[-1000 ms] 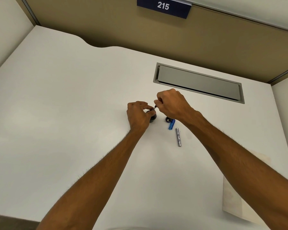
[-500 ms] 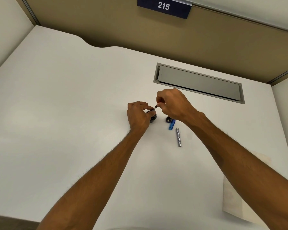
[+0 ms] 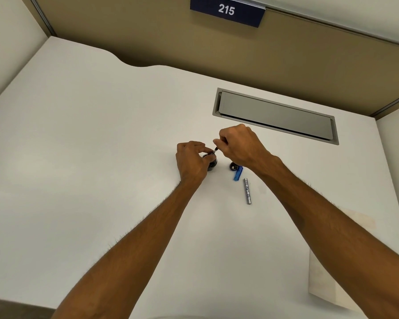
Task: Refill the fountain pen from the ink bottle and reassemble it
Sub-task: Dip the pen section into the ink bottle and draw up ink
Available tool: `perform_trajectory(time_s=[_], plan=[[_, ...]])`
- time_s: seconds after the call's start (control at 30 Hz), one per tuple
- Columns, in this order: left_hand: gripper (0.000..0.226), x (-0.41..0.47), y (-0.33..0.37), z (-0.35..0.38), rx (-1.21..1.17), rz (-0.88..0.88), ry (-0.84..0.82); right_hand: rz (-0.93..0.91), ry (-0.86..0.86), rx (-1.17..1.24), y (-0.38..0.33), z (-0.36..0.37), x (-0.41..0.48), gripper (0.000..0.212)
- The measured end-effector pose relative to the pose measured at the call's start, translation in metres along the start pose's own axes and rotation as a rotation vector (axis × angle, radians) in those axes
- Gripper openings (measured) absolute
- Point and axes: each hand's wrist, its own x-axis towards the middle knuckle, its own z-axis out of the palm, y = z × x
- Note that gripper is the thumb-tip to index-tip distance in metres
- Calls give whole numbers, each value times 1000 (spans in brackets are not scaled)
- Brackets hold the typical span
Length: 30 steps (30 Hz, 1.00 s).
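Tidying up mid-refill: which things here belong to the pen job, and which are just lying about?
Job: ink bottle, held by left hand; pen section in right hand; bottle cap; blue pen piece; silver barrel.
Lying about: paper sheet; desk hatch; 215 sign.

White desk (image 3: 101, 157) bears a grey hatch (image 3: 276, 116) and paper sheet (image 3: 320, 284).

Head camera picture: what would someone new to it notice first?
In the middle of the desk, the left hand grips a dark ink bottle while the right hand pinches a slim pen part at its mouth. Just right of them lie a black cap, a blue piece and a metal barrel. A blue 215 sign sits top centre.
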Motion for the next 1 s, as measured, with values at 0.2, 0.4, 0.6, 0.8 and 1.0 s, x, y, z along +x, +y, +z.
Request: perform_trajectory(time_s=[0.2,0.4,0.6,0.8,1.0], plan=[[16,2,0,-1,0,-12,-9,0,-1,20,0,-1,-1,30],[15,1,0,-1,-18,-3,-11,-46,-27,36,1,-2,-2,14],[14,2,-1,-1,-11,-12,-5,-33,1,31,0,-1,1,19],[17,3,0,-1,11,-5,-8,-25,32,22,0,1,0,28],[18,2,1,-1,16,-5,-4,-11,38,27,1,1,1,34]])
